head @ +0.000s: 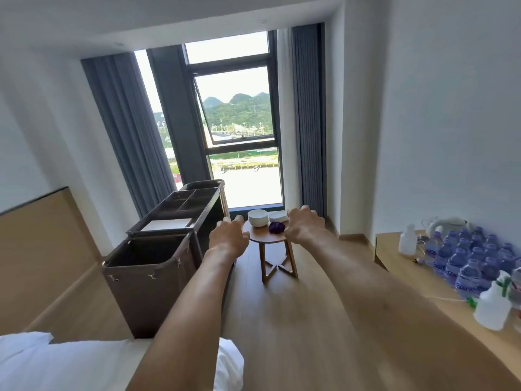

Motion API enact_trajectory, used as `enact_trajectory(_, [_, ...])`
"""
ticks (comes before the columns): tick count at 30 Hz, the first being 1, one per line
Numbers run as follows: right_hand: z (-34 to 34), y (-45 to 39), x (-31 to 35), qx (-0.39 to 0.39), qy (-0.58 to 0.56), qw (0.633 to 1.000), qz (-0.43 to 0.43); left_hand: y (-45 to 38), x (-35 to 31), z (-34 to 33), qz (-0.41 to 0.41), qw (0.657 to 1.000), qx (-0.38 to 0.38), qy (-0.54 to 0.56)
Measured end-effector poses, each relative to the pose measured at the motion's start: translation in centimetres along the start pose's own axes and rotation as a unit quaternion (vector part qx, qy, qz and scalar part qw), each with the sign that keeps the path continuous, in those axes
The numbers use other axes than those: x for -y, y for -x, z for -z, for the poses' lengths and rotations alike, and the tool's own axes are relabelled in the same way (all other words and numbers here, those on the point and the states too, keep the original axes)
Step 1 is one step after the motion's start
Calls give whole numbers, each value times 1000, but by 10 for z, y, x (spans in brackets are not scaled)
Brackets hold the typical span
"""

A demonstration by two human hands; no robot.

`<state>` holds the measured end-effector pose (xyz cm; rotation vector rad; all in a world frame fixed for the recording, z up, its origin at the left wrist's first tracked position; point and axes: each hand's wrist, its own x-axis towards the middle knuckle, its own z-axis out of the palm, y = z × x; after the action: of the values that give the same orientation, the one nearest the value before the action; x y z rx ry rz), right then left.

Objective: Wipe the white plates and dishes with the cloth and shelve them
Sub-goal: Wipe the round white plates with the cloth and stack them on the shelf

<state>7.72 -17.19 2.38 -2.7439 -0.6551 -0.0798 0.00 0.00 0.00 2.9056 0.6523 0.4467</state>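
A small round wooden table (260,237) stands by the window. On it sit a white bowl (258,217), a flatter white dish (278,216) to its right, and a crumpled purple cloth (276,227) in front of them. Both my arms stretch forward. My left hand (227,235) hovers at the table's left edge with loosely curled fingers, holding nothing. At the table's right side is my right hand (303,225), also loosely curled and empty, partly covering the dish's right end.
A dark brown housekeeping cart (166,246) with a bag and top compartments stands left of the table. A wooden counter (394,258) on the right carries several water bottles, a kettle and spray bottles. White bedding (56,362) lies bottom left.
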Motion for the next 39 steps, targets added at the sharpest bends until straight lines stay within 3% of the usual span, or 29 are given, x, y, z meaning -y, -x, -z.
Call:
enact_trajectory(10, [-48,-205,7,22,35,999,0,-202,23,-76,33,998,51,8])
enact_trajectory(24, [-106,-531,-42,30,29,999,-3,-514,3,-205,13,997,72,8])
enact_trajectory(39, [-187,-891,-37,87,15,996,21,-846,56,-310,63,994,90,15])
